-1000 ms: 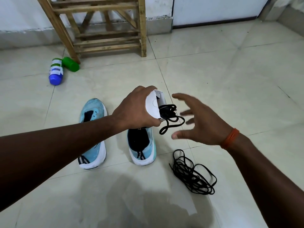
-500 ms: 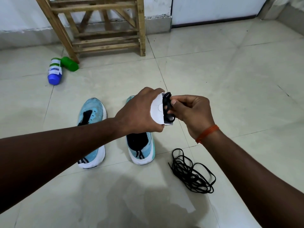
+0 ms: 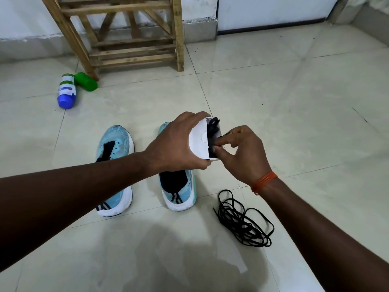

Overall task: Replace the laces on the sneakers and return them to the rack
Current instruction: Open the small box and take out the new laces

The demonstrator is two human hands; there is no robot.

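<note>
- One bundle of new laces (image 3: 212,134), black, sits in a white paper packet (image 3: 199,144) held in the air above the right sneaker (image 3: 179,190), mid-scene.
- Packet's long axis runs roughly far-to-near; its open side faces right, so the laces come out to the right.
- Right hand (image 3: 244,152) is the nearer one to the laces: its fingertips (image 3: 219,144) pinch the bundle at the packet mouth, wrist low and to the near right, with an orange band (image 3: 264,182) on it.
- Left hand (image 3: 176,144) grips the packet from the left, fingers over the far edge, thumb under the near edge, forearm coming in from the near left.
- Likely step: pull the bundle out rightward while the left hand braces the packet.
- Both sneakers are unlaced and toe-far on the floor; left sneaker (image 3: 114,144) lies just left of the other.
- Old laces (image 3: 242,222) lie in a loose pile, near right.
- Wooden rack (image 3: 134,45) stands far left against the wall.
</note>
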